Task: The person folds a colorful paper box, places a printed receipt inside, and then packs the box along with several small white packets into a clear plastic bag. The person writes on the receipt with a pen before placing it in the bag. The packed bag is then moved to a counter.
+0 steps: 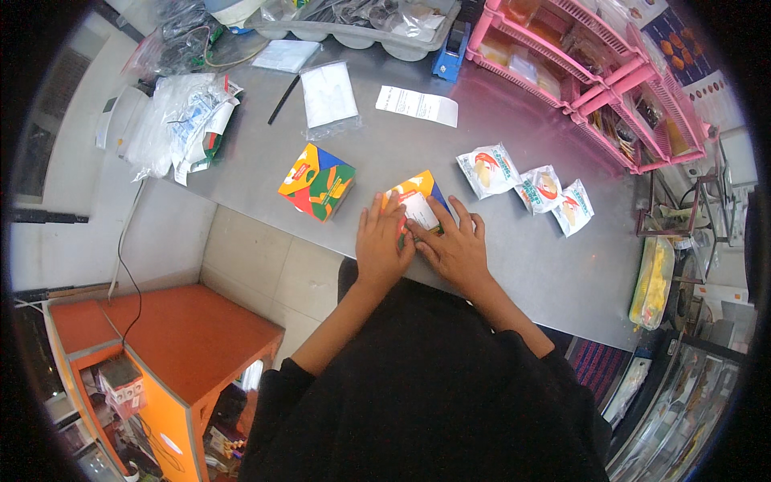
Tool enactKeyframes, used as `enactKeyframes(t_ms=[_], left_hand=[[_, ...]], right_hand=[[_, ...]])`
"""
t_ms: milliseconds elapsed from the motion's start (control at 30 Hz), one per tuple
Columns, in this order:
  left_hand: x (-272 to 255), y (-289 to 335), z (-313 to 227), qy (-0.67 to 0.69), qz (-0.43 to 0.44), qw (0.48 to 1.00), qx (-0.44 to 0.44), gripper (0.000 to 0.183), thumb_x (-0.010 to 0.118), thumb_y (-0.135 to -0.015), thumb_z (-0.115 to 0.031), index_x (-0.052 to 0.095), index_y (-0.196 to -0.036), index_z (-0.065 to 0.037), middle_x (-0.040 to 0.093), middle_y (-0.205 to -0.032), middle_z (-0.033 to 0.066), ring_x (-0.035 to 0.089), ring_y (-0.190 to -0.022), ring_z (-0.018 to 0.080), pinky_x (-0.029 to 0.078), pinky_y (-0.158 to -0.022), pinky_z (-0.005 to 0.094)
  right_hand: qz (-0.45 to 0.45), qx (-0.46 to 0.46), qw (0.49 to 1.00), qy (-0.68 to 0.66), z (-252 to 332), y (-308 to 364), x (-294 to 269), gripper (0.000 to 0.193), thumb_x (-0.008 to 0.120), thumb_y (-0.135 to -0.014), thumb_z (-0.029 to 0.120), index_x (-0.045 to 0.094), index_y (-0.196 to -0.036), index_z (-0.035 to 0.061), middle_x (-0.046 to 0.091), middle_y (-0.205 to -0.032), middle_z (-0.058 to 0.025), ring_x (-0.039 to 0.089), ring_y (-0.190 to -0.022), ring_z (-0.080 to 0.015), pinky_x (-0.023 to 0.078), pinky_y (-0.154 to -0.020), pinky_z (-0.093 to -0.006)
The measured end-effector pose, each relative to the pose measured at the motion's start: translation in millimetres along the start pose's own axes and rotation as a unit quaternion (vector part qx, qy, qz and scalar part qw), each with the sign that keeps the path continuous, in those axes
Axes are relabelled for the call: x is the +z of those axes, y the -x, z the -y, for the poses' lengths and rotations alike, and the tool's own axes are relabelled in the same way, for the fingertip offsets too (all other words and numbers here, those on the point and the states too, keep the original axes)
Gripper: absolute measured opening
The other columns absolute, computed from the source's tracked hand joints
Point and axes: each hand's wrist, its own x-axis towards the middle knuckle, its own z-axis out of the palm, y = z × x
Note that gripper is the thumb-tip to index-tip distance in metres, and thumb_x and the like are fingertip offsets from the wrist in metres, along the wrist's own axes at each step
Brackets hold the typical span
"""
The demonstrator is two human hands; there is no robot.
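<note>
A small colourful carton box (421, 182) in yellow, blue, red and green sits near the front edge of the steel table, with a white paper slip (419, 211) flat on its top. My left hand (381, 243) lies on the box's left side, fingers stretched out. From the right, my right hand (458, 247) rests on the box and the slip's lower edge, its fingers spread. Both hands partly cover the box. A matching carton box (317, 183) stands to the left, apart from my hands. Three white sachets (488, 170) with red and green print lie to the right.
Behind lie a printed paper strip (418, 106), a wrapped white stack (329, 94) and a black pen (283, 100). A grey tray (414, 50), a blue dispenser-like object (451, 53) and a pink rack (574, 100) line the back. Plastic bags (183, 120) crowd the left; an orange cabinet (185, 337) stands below.
</note>
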Motion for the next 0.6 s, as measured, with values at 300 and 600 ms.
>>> enactKeyframes(t_ms=[300, 600], left_hand=[[-1, 0, -2, -0.017, 0.006, 1.000, -0.003, 0.043, 0.057, -0.073, -0.017, 0.050, -0.113, -0.003, 0.042, -0.134, 0.0130, 0.032, -0.128, 0.0343, 0.025, -0.101, 0.0534], [1, -1, -1, -0.015, -0.004, 1.000, 0.006, 0.042, 0.058, -0.073, -0.016, 0.050, -0.112, -0.003, 0.042, -0.134, 0.0131, 0.032, -0.128, 0.0340, 0.025, -0.101, 0.0538]], right_hand=[[0.005, 0.026, 1.000, -0.012, -5, 15, -1, 0.030, 0.055, -0.082, 0.037, 0.061, -0.111, 0.0355, 0.034, -0.139, -0.0032, 0.029, -0.126, -0.0301, 0.027, -0.093, -0.0504], [-0.069, 0.062, 0.996, -0.002, -9, 28, -5, 0.030, 0.054, -0.085, 0.035, 0.060, -0.114, 0.0371, 0.034, -0.139, -0.0044, 0.029, -0.126, -0.0306, 0.024, -0.095, -0.0504]])
